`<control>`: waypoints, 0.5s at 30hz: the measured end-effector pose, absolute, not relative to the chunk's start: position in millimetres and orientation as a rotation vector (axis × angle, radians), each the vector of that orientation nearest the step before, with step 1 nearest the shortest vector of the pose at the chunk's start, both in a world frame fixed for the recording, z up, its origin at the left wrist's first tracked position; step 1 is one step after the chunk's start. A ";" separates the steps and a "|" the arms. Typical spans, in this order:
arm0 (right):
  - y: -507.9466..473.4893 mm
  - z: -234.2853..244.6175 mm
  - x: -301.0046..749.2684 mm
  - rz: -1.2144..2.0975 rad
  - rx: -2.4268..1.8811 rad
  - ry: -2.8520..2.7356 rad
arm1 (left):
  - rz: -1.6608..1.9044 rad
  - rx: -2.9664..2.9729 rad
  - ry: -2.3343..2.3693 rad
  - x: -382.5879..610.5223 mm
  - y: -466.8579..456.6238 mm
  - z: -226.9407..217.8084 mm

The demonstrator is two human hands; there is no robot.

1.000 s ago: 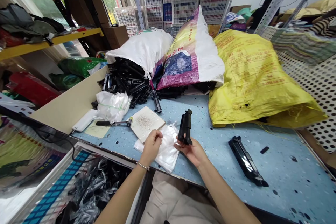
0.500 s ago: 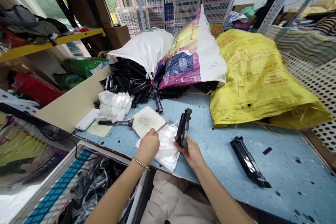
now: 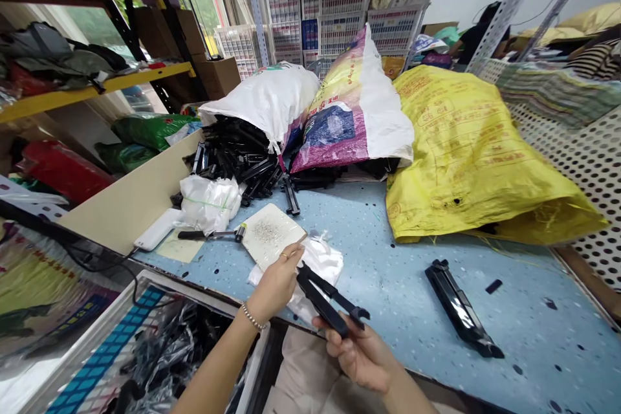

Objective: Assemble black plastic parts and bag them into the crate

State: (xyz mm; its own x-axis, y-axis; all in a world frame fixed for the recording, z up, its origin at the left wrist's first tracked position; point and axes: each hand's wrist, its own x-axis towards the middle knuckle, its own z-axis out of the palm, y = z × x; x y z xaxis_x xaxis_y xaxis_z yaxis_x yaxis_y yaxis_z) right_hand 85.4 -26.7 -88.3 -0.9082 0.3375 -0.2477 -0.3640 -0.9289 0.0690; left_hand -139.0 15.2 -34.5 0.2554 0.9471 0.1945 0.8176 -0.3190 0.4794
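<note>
right hand [image 3: 356, 352] holds black plastic bracket [image 3: 330, 301] | left hand [image 3: 276, 281] probably touching its end

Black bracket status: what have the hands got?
Right hand gripping black plastic hinged bracket, arms spread. Left hand at its end, above white plastic bag. Second bracket lying apart on blue bench.
</note>
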 end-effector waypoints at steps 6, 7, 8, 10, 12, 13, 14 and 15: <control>-10.5 -94.9 70.3 2.630 -0.242 0.108 | 0.845 2.107 1.649 -135.8 7.0 -42.2; -10.4 -94.5 72.5 2.630 -0.253 0.067 | 0.899 2.054 1.711 -136.6 8.1 -41.7; -11.5 -94.4 75.6 2.638 -0.259 0.029 | 0.952 2.000 1.769 -137.8 10.0 -41.1; -16.5 -95.0 83.9 2.666 -0.255 -0.030 | 1.049 1.909 1.860 -140.7 15.0 -40.3; -22.3 -95.5 93.5 2.679 -0.230 -0.068 | 1.121 1.853 1.915 -142.9 19.6 -41.0; -24.5 -95.0 98.2 2.664 -0.213 -0.076 | 1.139 1.844 1.928 -143.4 21.2 -41.9; -26.1 -93.9 102.4 2.637 -0.199 -0.075 | 1.147 1.846 1.928 -143.3 22.1 -42.9; -26.9 -92.2 106.0 2.603 -0.186 -0.071 | 1.149 1.852 1.917 -142.9 22.5 -43.9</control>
State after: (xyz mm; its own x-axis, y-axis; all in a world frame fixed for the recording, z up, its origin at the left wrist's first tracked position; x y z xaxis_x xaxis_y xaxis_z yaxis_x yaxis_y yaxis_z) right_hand 106.0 -26.9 -92.2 -0.8527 0.5088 -0.1186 -0.5016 -0.8607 -0.0866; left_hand -142.9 22.5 -43.9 -0.1688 0.9245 0.3418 0.7374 -0.1117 0.6662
